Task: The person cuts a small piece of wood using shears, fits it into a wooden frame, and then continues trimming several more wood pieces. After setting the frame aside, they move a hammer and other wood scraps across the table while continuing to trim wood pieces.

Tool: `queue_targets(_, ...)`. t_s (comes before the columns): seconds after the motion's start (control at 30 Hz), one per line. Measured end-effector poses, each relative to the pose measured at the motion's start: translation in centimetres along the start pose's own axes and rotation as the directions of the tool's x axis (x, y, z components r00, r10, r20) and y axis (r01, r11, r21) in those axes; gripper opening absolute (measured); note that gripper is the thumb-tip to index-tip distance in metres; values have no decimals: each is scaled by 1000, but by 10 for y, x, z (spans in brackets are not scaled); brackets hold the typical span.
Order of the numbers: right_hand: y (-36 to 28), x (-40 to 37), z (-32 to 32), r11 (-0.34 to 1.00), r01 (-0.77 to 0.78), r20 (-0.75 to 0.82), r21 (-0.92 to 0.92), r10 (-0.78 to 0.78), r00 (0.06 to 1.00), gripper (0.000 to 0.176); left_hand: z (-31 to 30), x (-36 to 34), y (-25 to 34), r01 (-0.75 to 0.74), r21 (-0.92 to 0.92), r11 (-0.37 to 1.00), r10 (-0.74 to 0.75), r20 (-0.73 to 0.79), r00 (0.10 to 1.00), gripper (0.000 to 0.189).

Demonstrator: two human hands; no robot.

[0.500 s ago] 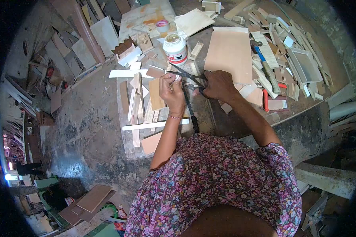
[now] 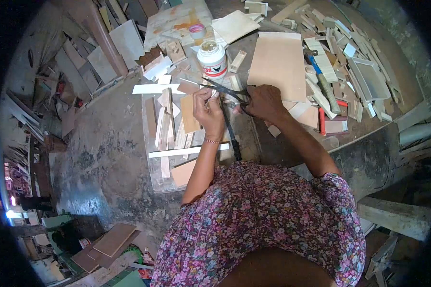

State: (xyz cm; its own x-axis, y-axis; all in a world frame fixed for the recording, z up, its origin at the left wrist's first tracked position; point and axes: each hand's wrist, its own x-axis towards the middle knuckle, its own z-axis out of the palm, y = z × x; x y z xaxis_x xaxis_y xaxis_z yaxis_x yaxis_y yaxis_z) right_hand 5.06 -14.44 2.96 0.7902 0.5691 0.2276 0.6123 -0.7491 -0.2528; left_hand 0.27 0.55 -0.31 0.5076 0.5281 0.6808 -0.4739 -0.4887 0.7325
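head view: right grip (image 2: pixel 266 102) clasps scissors (image 2: pixel 229 90), long axis crosswise, pointing toward left grip (image 2: pixel 208 113), which pinches a white piece (image 2: pixel 215 93).

Left grip (image 2: pixel 208 113) pinched, right grip (image 2: pixel 266 102) curled

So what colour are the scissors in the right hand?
The scissors look dark, nearly black; the head view shows them best.

Squeezed scissors (image 2: pixel 232 91) a tiny bit more w/ the R hand (image 2: pixel 266 103). Brought both blades closer tog. than half a sec ago, w/ a smaller gap btwn. the tips now.
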Motion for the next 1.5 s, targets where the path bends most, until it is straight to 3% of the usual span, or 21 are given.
queue_targets(0.17,2,1,5,999,-35,-10,6,35,999,28,0,1,14,105,-47,993,-104,33,994,7)
queue_targets(0.27,6,3,7,996,-67,23,-66,68,997,28,2,-2,6,32,-8,999,-32,25,999,7)
queue_targets(0.47,-10,3,-20,982,-164,123,97,152,981,52,7,1,14,74,-102,992,-72,21,997,8)
queue_targets(0.57,-7,3,-16,980,-175,164,100,157,974,82,7,-1,3,9,-15,1000,-9,3,1000,9)
queue_targets(0.77,0,3,-1,995,-102,119,10,101,988,53,4,-3,5,89,-49,995,-87,43,995,8)
queue_targets(0.87,9,4,10,998,-63,28,16,62,998,46,4,-5,6,81,-41,996,-78,59,995,7)
queue_targets(0.97,15,4,18,989,-132,2,69,132,991,44,8,-2,7,134,-183,974,-129,38,991,8)
queue_targets(1.0,14,5,15,975,-164,22,148,162,986,44,7,0,8,231,-230,945,-227,46,973,8)
queue_targets(1.07,12,7,6,923,-239,71,303,228,971,45,3,1,10,419,-317,851,-414,87,906,9)
queue_targets(1.17,3,13,-11,822,-272,111,500,251,962,46,6,2,4,527,-469,708,-549,103,829,9)
queue_targets(1.27,1,23,-2,688,-247,134,682,214,968,41,2,2,5,610,-539,581,-595,230,770,10)
queue_targets(1.37,-12,33,6,357,-114,77,927,117,990,31,2,4,11,643,-551,531,-614,272,741,10)
queue_targets(1.5,-16,41,14,281,-114,107,953,41,993,24,-5,7,19,686,-476,550,-619,319,718,9)
